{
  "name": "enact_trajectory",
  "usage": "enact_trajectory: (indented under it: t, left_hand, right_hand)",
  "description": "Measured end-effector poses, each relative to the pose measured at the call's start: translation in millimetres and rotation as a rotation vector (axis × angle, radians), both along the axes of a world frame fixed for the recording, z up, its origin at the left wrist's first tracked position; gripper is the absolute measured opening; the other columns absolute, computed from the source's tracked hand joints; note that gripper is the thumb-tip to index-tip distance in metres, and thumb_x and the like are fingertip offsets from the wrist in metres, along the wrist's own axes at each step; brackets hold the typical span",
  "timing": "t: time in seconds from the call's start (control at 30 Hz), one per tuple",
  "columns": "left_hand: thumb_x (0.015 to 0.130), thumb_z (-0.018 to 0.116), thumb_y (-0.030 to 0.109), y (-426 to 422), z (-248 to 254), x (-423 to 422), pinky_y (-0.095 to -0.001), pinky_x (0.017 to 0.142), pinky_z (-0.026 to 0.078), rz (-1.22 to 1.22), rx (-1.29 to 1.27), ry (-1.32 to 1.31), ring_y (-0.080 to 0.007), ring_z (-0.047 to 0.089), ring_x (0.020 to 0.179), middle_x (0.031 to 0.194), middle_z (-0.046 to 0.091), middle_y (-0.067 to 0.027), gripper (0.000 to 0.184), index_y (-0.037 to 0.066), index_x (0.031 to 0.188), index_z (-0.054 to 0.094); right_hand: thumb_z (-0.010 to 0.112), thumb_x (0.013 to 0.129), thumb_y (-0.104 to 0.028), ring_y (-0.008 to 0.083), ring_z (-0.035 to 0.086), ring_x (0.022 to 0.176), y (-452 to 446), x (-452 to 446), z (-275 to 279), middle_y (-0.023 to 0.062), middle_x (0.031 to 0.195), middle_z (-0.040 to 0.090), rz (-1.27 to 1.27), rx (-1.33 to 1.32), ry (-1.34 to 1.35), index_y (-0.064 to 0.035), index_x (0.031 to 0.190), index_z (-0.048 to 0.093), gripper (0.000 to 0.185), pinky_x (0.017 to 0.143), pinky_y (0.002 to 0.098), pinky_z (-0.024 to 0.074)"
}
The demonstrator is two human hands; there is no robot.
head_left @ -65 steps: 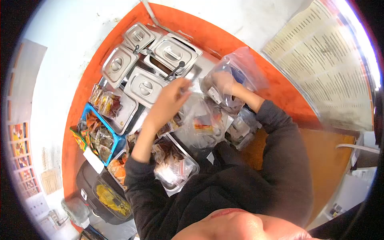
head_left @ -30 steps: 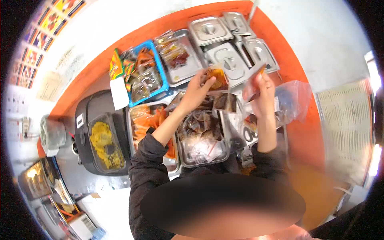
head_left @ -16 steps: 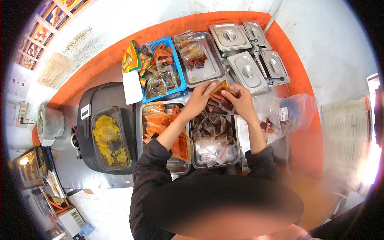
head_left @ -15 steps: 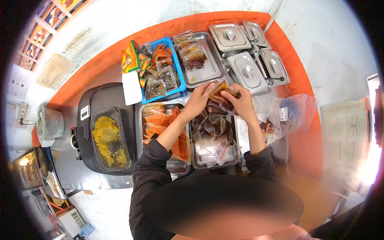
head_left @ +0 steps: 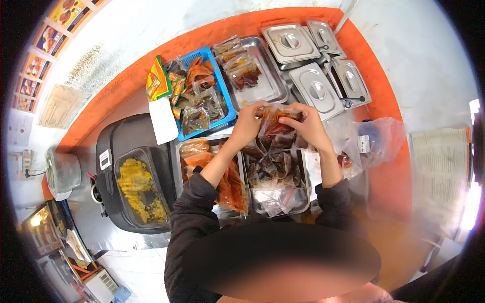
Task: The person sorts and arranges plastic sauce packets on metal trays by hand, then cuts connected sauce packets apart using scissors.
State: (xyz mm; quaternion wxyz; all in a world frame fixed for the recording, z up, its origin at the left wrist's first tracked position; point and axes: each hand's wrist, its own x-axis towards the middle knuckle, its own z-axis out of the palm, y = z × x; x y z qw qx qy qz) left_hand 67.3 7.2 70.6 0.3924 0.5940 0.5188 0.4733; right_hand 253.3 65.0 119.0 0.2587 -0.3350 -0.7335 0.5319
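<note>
Between my two hands is a small clear plastic bag of reddish-brown sauce, held by its upper part. My left hand grips its left side, and my right hand pinches its right side with the thumb across the front. Right below lies a metal tray with dark sauce bags and flat clear bags. Left of it, under my left forearm, another metal tray holds orange sauce bags. Beyond my hands a third metal tray has filled bags along its left side.
A blue basket of sauce bags and packets stands back left. Lidded steel containers are at back right. On the left, a tub of yellow food sits on a black case. A large plastic bag lies right.
The sauce bag has turned from a slant to nearly upright, its front now facing me. My hands have shifted slightly, still on it. The whole view has tilted a little.
</note>
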Motion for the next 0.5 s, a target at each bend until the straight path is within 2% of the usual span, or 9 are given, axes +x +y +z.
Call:
enact_trajectory:
  t: [0.07, 0.1, 0.13, 0.2, 0.23, 0.27, 0.33, 0.43, 0.5]
  left_hand:
    - [0.089, 0.054, 0.005, 0.6, -10.8, -0.9, -0.0258, 0.06, 0.046, 0.129, -0.229, -0.163, -0.0107, 0.06, 0.075, 0.083, 0.065, -0.013, 0.016, -0.002, 0.104, 0.054]
    - [0.095, 0.049, 0.014, -2.8, -6.2, -3.1, -0.0263, 0.059, 0.046, 0.109, -0.266, -0.182, -0.0111, 0.06, 0.07, 0.083, 0.064, -0.0115, 0.017, 0.001, 0.106, 0.049]
    - [0.095, 0.049, 0.014, -5.8, -2.4, -2.5, -0.0263, 0.059, 0.046, 0.113, -0.275, -0.19, -0.0111, 0.06, 0.07, 0.083, 0.064, -0.0115, 0.017, 0.001, 0.106, 0.049]
    - [0.097, 0.047, 0.022, -9.0, 8.3, -1.7, -0.0256, 0.057, 0.044, 0.149, -0.227, -0.471, -0.0096, 0.06, 0.07, 0.085, 0.063, -0.0091, 0.021, 0.002, 0.103, 0.045]
    - [0.098, 0.045, 0.028, -8.5, 12.5, -1.0, -0.0236, 0.053, 0.039, 0.118, -0.253, -0.534, -0.0054, 0.053, 0.067, 0.08, 0.058, -0.0035, 0.023, 0.005, 0.102, 0.042]
    - [0.098, 0.045, 0.028, -7.0, 8.7, -0.2, -0.0236, 0.053, 0.039, 0.118, -0.253, -0.535, -0.0054, 0.053, 0.067, 0.08, 0.058, -0.0035, 0.023, 0.005, 0.102, 0.042]
    - [0.098, 0.044, 0.029, -3.6, -3.0, 2.8, -0.021, 0.053, 0.032, 0.16, -0.178, -0.424, -0.0032, 0.043, 0.064, 0.074, 0.05, 0.0007, 0.023, 0.007, 0.101, 0.043]
    - [0.099, 0.042, 0.031, -2.4, -9.0, 8.7, -0.0203, 0.054, 0.028, 0.117, -0.208, -0.507, -0.0022, 0.035, 0.064, 0.071, 0.043, 0.0033, 0.023, 0.008, 0.1, 0.044]
    - [0.099, 0.042, 0.03, -4.4, -2.3, 3.7, -0.0218, 0.057, 0.031, 0.089, -0.171, -0.435, -0.0056, 0.041, 0.066, 0.073, 0.048, 0.0007, 0.023, 0.007, 0.098, 0.045]
  right_hand:
    - [0.071, 0.079, -0.007, 0.0057, 0.053, 0.072, 2.0, -5.7, -5.9, 0.0015, 0.077, 0.062, -0.089, 0.01, 0.034, 0.0022, 0.088, 0.061, 0.016, 0.066, 0.022, 0.0442]
    - [0.071, 0.078, -0.007, 0.0066, 0.054, 0.072, 1.5, -5.7, -11.1, 0.0027, 0.079, 0.063, -0.134, -0.065, 0.078, 0.0024, 0.087, 0.061, 0.017, 0.066, 0.0224, 0.0446]
    - [0.071, 0.078, -0.007, 0.0066, 0.054, 0.072, 0.6, -6.2, -17.6, 0.0027, 0.079, 0.063, -0.13, -0.074, 0.069, 0.0024, 0.087, 0.061, 0.017, 0.066, 0.0224, 0.0446]
    - [0.071, 0.078, -0.007, 0.0068, 0.054, 0.07, -1.8, -7.8, -26.8, 0.003, 0.078, 0.063, -0.317, -0.07, 0.064, 0.003, 0.087, 0.061, 0.016, 0.066, 0.0222, 0.0449]
    - [0.071, 0.079, -0.006, 0.0068, 0.055, 0.074, -7.5, -12.7, -26.1, 0.0029, 0.08, 0.063, -0.376, -0.114, 0.132, 0.0031, 0.089, 0.061, 0.017, 0.068, 0.0217, 0.0447]
    - [0.071, 0.079, -0.006, 0.0068, 0.055, 0.074, -11.2, -16.3, -32.0, 0.0029, 0.08, 0.063, -0.376, -0.114, 0.131, 0.0031, 0.089, 0.061, 0.017, 0.068, 0.0217, 0.0447]
    - [0.07, 0.079, -0.004, 0.007, 0.055, 0.078, -17.6, -22.0, -45.8, 0.0028, 0.084, 0.063, -0.453, -0.04, 0.293, 0.0026, 0.091, 0.06, 0.017, 0.071, 0.0209, 0.044]
    - [0.07, 0.078, -0.002, 0.0076, 0.055, 0.081, -24.6, -23.4, -37.9, 0.0032, 0.088, 0.062, -0.459, -0.141, 0.284, 0.0012, 0.092, 0.06, 0.017, 0.073, 0.0206, 0.0433]
    - [0.069, 0.078, -0.001, 0.0076, 0.055, 0.081, -25.1, -21.9, -36.1, 0.0029, 0.089, 0.062, -0.442, -0.224, 0.298, 0.0009, 0.091, 0.06, 0.016, 0.072, 0.0205, 0.0433]
